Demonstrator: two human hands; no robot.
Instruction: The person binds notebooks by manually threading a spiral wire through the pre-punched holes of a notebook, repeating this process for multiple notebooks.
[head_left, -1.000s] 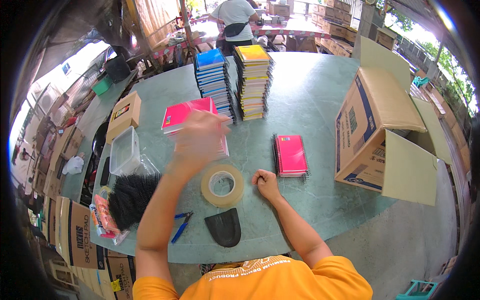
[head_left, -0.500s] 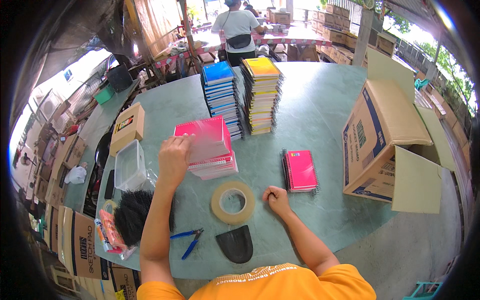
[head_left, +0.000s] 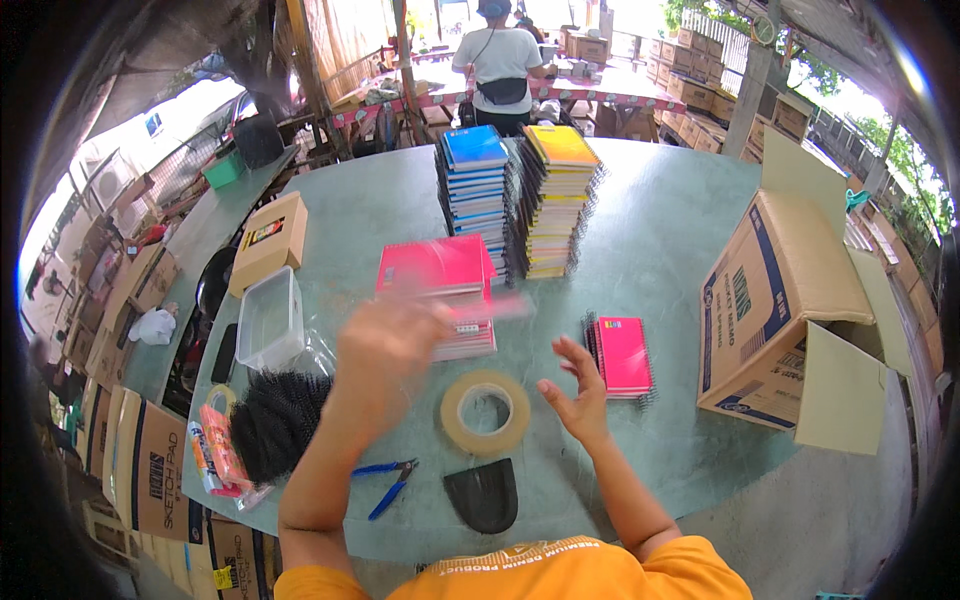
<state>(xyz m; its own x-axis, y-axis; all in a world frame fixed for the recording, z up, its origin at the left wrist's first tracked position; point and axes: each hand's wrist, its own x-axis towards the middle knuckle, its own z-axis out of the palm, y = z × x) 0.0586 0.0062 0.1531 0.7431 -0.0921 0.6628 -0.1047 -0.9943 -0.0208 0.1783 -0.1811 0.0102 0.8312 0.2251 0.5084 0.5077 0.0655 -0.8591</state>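
Note:
My left hand [head_left: 385,350] is blurred in motion just in front of a stack of pink spiral notebooks [head_left: 435,268]. It grips one pink notebook [head_left: 495,306], which shows as a blurred streak to its right. My right hand [head_left: 580,385] hovers open, fingers spread, between a roll of tan tape [head_left: 486,412] and a small pile of pink notebooks [head_left: 622,352]. Behind them stand a tall stack of blue notebooks [head_left: 474,180] and a tall yellow stack [head_left: 560,190].
An open cardboard box [head_left: 790,300] lies on its side at the right of the green table [head_left: 650,230]. At left are a clear tub [head_left: 268,318], a brown box [head_left: 268,240] and black binding coils [head_left: 280,420]. Blue pliers [head_left: 390,480] lie near me. A person [head_left: 500,60] stands beyond.
My left hand has come back from the top of the pink stack toward me with a notebook. My right hand has lifted off the table and opened.

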